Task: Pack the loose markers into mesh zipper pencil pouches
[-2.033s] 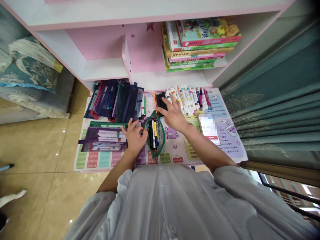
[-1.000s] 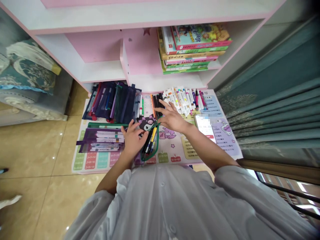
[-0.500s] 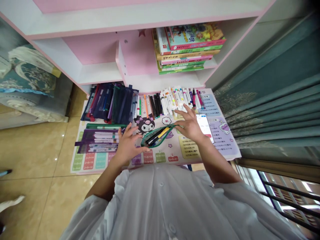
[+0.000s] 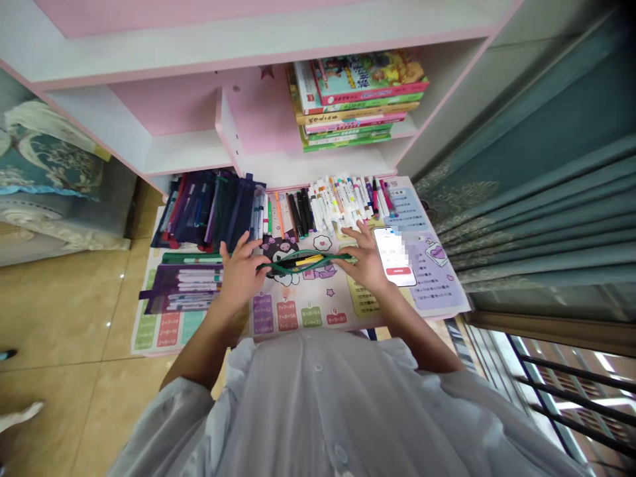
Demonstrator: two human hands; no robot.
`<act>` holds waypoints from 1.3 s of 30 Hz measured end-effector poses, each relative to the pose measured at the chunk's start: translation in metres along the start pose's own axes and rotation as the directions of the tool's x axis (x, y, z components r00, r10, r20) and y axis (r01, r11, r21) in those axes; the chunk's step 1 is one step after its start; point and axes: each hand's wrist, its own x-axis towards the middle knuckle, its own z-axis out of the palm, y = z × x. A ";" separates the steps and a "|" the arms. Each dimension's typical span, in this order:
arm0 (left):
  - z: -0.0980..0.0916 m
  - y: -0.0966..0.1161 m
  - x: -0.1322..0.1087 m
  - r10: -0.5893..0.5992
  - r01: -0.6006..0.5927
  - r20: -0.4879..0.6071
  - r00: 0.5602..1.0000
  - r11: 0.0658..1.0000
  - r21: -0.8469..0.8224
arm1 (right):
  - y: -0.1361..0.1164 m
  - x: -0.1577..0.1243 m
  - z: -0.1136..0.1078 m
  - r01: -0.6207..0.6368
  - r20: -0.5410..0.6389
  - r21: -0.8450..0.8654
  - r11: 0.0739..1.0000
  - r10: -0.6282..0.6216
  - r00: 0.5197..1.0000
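Between my hands is a green-edged mesh pencil pouch (image 4: 284, 269), its mouth parted into a narrow slit. A yellow pen (image 4: 309, 260) and some black pens show inside it. My left hand (image 4: 242, 273) pinches the pouch's left end between thumb and finger. At the right end, my right hand (image 4: 365, 260) pinches the other corner, its remaining fingers spread toward the markers. Just right of that hand lies a phone (image 4: 395, 257) with a lit screen. Beyond the pouch, white markers (image 4: 340, 201) lie in a pile beside black markers (image 4: 301, 212).
Dark mesh pouches (image 4: 211, 209) are heaped at the back left. A purple pouch (image 4: 186, 285) with white markers lies left of my left hand. Stacked books (image 4: 358, 99) sit in the pink-and-white shelf (image 4: 189, 149) behind the table. A curtain (image 4: 541, 179) hangs at the right.
My left hand has taken hold of the pouch's left end. The pouch's mouth has narrowed and straightened between both hands. My view has shifted slightly.
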 end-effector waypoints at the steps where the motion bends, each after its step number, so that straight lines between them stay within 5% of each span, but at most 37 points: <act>1: 0.001 -0.001 0.001 -0.007 0.007 0.002 1.000 1.000 0.003 | 0.001 -0.001 0.002 -0.014 -0.006 0.004 1.000 0.014 1.000; 18: 0.012 0.017 0.013 0.009 -0.009 0.028 1.000 1.000 0.020 | 0.021 -0.014 0.003 -0.003 -0.042 0.091 0.996 0.007 0.999; 30: 0.036 0.109 0.045 0.180 -0.185 -0.047 0.982 0.975 -0.121 | 0.013 -0.011 -0.005 -0.007 -0.003 0.029 1.000 0.007 1.000; 39: 0.050 0.125 0.055 0.187 -0.182 0.030 0.982 0.976 -0.115 | 0.011 -0.013 -0.002 -0.010 -0.075 0.087 0.996 0.016 0.997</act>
